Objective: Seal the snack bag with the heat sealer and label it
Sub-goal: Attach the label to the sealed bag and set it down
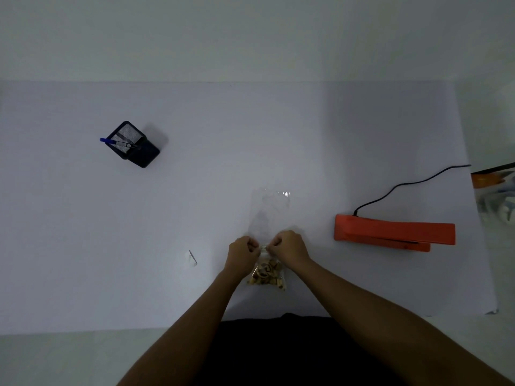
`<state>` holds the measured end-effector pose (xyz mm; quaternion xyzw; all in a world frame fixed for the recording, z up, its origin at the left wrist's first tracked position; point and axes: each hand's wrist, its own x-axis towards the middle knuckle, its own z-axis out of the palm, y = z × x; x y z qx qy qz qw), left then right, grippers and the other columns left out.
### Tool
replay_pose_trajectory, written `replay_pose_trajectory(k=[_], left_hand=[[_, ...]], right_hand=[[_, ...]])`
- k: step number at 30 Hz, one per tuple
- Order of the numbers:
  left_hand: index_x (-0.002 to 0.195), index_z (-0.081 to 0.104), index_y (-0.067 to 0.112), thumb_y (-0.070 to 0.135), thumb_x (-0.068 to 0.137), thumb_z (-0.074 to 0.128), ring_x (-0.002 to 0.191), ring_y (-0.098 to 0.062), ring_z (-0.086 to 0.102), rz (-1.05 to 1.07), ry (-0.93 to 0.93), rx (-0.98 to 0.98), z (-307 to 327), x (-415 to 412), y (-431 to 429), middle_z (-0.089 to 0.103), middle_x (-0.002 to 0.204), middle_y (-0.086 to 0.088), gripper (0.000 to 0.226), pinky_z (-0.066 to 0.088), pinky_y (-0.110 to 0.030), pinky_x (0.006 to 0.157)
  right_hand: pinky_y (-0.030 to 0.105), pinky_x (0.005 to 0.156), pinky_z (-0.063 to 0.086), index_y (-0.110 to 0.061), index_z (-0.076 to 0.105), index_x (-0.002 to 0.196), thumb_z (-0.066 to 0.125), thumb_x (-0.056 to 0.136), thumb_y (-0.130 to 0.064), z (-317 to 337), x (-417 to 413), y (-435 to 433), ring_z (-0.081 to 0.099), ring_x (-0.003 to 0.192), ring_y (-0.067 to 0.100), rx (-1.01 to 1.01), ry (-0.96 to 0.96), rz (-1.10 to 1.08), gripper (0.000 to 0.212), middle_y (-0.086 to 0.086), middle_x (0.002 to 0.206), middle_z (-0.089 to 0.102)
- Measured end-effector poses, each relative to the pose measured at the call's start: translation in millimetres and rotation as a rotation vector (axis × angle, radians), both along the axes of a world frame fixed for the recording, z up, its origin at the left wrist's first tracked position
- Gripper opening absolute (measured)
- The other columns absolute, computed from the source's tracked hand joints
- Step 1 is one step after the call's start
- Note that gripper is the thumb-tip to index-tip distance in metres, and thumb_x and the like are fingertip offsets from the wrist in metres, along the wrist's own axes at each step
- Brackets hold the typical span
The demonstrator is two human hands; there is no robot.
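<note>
Both my left grip [242, 250] and right grip [288, 246] pinch the label [263, 247] over the snack bag [269, 275]; the heat sealer [394, 232] lies right, the pen holder [133, 144] far left.

both my arms are bare. my left forearm [200, 316] shows uncovered from the bottom edge, left of centre, up to my left hand [242, 253] just below the middle of the frame. my right forearm [390, 319] shows uncovered from the lower right corner to my right hand [289, 247]. between them, at the bottom centre, is the black garment [278, 352] i wear, plain and dark, its detail lost in the dim light.
</note>
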<state>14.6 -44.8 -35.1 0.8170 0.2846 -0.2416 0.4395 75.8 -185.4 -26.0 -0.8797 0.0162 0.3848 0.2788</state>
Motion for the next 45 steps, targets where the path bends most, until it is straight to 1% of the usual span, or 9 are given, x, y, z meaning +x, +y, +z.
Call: replay_pose_trajectory(k=[6,11,15,19,25,30,34,39,45], left_hand=[[0.086,0.068,0.01,0.009,0.083,0.067,0.073,-0.013,0.062,0.011,0.015,0.007,0,1,-1,0.067,0.078,-0.001,0.003,0.043,-0.013,0.06],[0.081,0.065,0.013,0.016,0.084,0.071,0.071,-0.013,0.062,0.038,0.018,0.003,1,1,-4,0.066,0.075,0.002,0.006,0.044,-0.015,0.059],[0.078,0.061,0.015,0.03,0.081,0.076,0.064,-0.012,0.058,0.092,0.041,0.028,3,0,-10,0.064,0.071,0.002,0.021,0.042,-0.019,0.055],[0.078,0.059,0.012,0.03,0.08,0.075,0.067,-0.017,0.057,0.112,0.031,0.087,9,0,-15,0.064,0.075,-0.003,0.024,0.043,-0.027,0.057],[0.07,0.051,0.017,0.028,0.081,0.075,0.065,-0.019,0.057,0.086,0.018,0.121,10,0,-14,0.062,0.07,-0.001,0.029,0.051,-0.037,0.065],[0.071,0.05,0.018,0.023,0.083,0.072,0.068,-0.018,0.057,0.057,-0.004,0.11,10,-1,-14,0.06,0.072,0.002,0.025,0.049,-0.035,0.069],[0.071,0.05,0.02,0.018,0.085,0.068,0.067,-0.014,0.053,-0.002,-0.038,0.125,9,-4,-9,0.056,0.069,0.006,0.023,0.042,-0.028,0.064],[0.074,0.052,0.018,0.014,0.086,0.065,0.067,-0.014,0.053,-0.026,-0.026,0.131,10,-3,-7,0.056,0.069,0.007,0.018,0.036,-0.022,0.06],[0.076,0.054,0.016,0.012,0.086,0.062,0.068,-0.015,0.055,-0.04,-0.024,0.127,10,-3,-4,0.058,0.07,0.004,0.013,0.037,-0.022,0.057]], right_hand=[[0.027,0.062,0.055,-0.009,0.073,0.068,0.076,0.077,-0.022,-1,-1,3,0.068,0.067,0.014,-0.046,0.006,-0.008,0.016,0.001,0.072,0.073],[0.031,0.061,0.058,-0.008,0.07,0.069,0.076,0.077,-0.025,-1,-1,7,0.067,0.063,0.015,-0.084,0.018,0.004,0.019,0.001,0.068,0.071],[0.028,0.049,0.044,-0.013,0.06,0.063,0.082,0.07,-0.042,0,1,4,0.058,0.054,0.015,-0.119,0.017,-0.014,0.037,0.0,0.06,0.062],[0.027,0.046,0.035,-0.018,0.054,0.066,0.084,0.062,-0.057,1,0,-1,0.053,0.054,0.014,-0.133,0.023,-0.045,0.05,-0.003,0.061,0.055],[0.025,0.049,0.037,-0.019,0.052,0.067,0.081,0.077,-0.038,0,-3,-10,0.052,0.057,0.01,-0.114,0.024,-0.077,0.036,-0.004,0.065,0.056],[0.032,0.061,0.048,-0.019,0.053,0.069,0.079,0.079,-0.032,-4,-3,-22,0.057,0.064,0.015,-0.089,0.02,-0.099,0.031,-0.002,0.069,0.06],[0.035,0.064,0.052,-0.017,0.056,0.073,0.076,0.079,-0.031,-1,-6,-22,0.06,0.068,0.017,-0.051,0.011,-0.123,0.026,0.0,0.073,0.063],[0.027,0.05,0.034,-0.018,0.051,0.077,0.075,0.073,-0.055,7,-11,-12,0.053,0.062,0.014,-0.091,-0.013,-0.114,0.044,-0.003,0.072,0.056],[0.027,0.05,0.034,-0.02,0.046,0.074,0.076,0.079,-0.044,4,-6,-9,0.049,0.06,0.013,-0.11,-0.036,-0.055,0.039,-0.003,0.07,0.054]])
